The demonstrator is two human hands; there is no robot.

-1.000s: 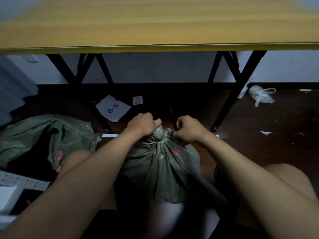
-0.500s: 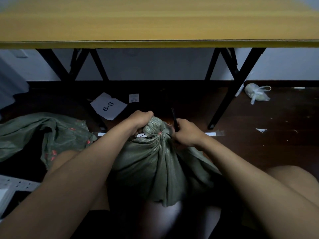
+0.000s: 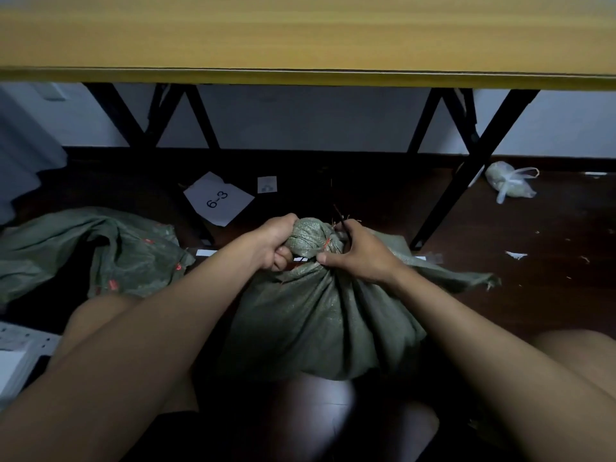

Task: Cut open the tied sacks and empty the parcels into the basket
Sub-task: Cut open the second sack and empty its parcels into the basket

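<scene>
Dark wooden floor [image 3: 500, 295] is seen beneath a yellow table [image 3: 300, 38]. At centre, the left hand [image 3: 275, 243] is clenched round the bunched neck of the green sack [image 3: 316, 321]. The right hand [image 3: 358, 256] pinches the tie, with a thin dark blade [image 3: 340, 218] held. A slack sack [image 3: 83, 251] lies at nine o'clock, a paper marked 6-3 [image 3: 218, 199] at eleven, and a white bag [image 3: 510, 183] at two.

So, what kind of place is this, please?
Probably an informal parcel-sorting room. A tied green woven sack sits at a folding table, another sack lies slack on the dark floor, and a paper reads "6-3".
</scene>
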